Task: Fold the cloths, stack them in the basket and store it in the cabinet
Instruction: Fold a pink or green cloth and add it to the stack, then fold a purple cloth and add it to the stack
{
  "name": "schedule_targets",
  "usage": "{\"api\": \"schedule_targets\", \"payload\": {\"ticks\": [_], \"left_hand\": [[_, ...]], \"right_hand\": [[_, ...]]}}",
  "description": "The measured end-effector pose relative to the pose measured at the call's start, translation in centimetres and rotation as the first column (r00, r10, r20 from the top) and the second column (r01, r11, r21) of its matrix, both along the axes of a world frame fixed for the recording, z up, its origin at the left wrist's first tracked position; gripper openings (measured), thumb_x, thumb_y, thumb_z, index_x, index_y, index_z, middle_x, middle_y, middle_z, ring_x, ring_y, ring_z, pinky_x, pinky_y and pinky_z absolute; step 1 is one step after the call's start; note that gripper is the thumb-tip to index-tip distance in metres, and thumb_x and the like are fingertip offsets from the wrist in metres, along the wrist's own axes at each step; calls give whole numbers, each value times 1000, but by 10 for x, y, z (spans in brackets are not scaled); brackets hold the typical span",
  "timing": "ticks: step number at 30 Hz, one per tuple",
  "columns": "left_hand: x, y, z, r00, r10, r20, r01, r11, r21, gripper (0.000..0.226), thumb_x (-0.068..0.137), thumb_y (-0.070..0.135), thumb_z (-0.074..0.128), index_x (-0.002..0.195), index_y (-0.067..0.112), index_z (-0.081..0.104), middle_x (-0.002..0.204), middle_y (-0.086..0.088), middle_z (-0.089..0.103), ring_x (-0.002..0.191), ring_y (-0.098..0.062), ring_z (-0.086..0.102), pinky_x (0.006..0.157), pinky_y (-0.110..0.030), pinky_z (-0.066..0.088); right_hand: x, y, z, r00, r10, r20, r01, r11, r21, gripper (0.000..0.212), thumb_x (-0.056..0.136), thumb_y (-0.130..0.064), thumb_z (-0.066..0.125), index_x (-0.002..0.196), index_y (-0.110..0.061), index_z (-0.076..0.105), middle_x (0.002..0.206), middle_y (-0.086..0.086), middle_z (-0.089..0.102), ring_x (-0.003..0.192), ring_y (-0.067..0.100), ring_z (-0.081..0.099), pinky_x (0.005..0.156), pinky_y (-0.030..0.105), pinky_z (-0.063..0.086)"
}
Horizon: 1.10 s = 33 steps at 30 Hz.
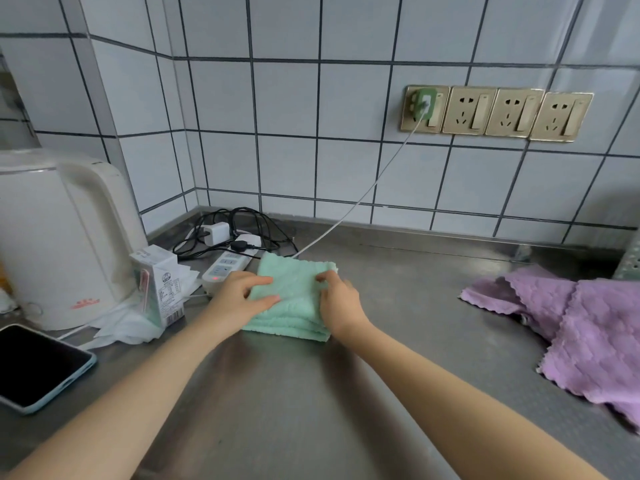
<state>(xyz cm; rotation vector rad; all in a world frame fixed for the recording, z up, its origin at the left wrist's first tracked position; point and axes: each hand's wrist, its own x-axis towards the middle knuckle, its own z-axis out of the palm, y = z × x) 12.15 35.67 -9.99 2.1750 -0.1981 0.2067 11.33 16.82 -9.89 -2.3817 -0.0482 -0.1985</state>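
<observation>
Grip: both of my hands are working the green cloth [292, 299] at the centre of the frame. My left hand [239, 294] is lying on its left edge with thumb and forefinger stretched out flat over the top layer, fingers straight and pressing rather than clamped. My right hand [337, 299] is curling its fingertips and pinching the cloth at its right side.
Green cloth: it is sitting folded into a thick square of several layers, flat on the steel counter [311, 410], just below the middle of the frame.
Purple cloth: I am seeing a purple cloth [585, 327] lying spread and rumpled at the right edge of the frame, well apart from the green one.
Basket: a perforated pale corner [628, 261] is showing at the far right edge, just above the purple cloth; I cannot tell for sure what it is.
Behind the cloth: a white power strip [225, 268] is touching or nearly touching the green cloth's upper left corner, with black cables [242, 233] and a white charger [216, 233] behind it.
Left side: a small carton [159, 282] is standing beside a white kettle [62, 244], and a phone [38, 368] is lying at the lower left.
Wall: four sockets [495, 112] are sitting at the upper right, one holding a green plug [424, 103] with a white cord running down towards the cloth.
</observation>
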Motion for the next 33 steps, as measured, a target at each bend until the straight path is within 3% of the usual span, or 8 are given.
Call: {"api": "schedule_targets", "payload": {"ticks": [5,7,11,15,20,26,30,33], "left_hand": [[1,-9,8,998,63,15,-65,973,220,48,82,24,72,127,14,59,128,-9,46,110,-19,50,97,-21,33],[-1,-15,18,995,104,2,-100,959,264,46,85,19,67,129,13,57,133,-10,42,121,-24,46,100,-24,34],[-16,-34,39,982,118,145,-161,928,335,37,88,16,58,126,13,59,135,-7,44,126,-29,39,106,-32,28],[-48,-73,51,973,32,230,-90,964,248,29,86,12,60,113,14,66,122,-6,57,119,-24,49,101,-29,32],[-91,-150,54,994,-54,93,54,999,5,22,85,14,63,106,15,69,100,1,66,85,-13,57,80,-19,41],[-127,-250,39,969,-245,2,245,967,-74,20,84,6,64,103,7,69,101,-7,70,91,-19,63,73,-13,38],[-141,-308,26,936,-316,-155,291,942,-168,23,86,10,62,108,9,68,100,-5,68,95,-16,62,74,-14,38],[-139,-347,18,909,-360,-212,324,928,-186,27,86,9,60,112,8,64,104,-5,65,102,-18,61,84,-20,43]], "right_hand": [[-1,-5,3,996,-26,-90,16,995,-103,43,95,-12,33,138,-19,36,123,16,36,91,35,54,91,39,47],[-10,-15,12,992,-10,-127,-6,993,-122,44,95,-16,37,139,-17,35,127,17,35,99,38,56,93,39,47],[-42,-47,30,991,38,-127,-63,978,-201,51,92,-16,47,141,-11,33,132,17,41,116,33,49,97,33,40],[-96,-95,46,994,77,-77,-94,964,-250,45,92,-18,49,135,-10,42,125,10,54,113,25,52,91,23,38],[-162,-162,57,992,79,101,-47,955,-293,35,89,-6,51,122,-12,56,100,0,66,86,15,61,77,13,39],[-212,-251,48,985,-59,161,117,917,-381,29,87,-3,52,114,-11,61,95,0,63,82,17,57,77,25,45],[-224,-313,41,979,-164,121,203,808,-553,32,88,-6,50,117,-15,59,113,4,61,104,26,57,83,39,50],[-225,-351,47,952,-259,165,304,723,-621,26,89,-9,53,114,-12,60,111,7,58,105,32,53,86,42,46]]}}
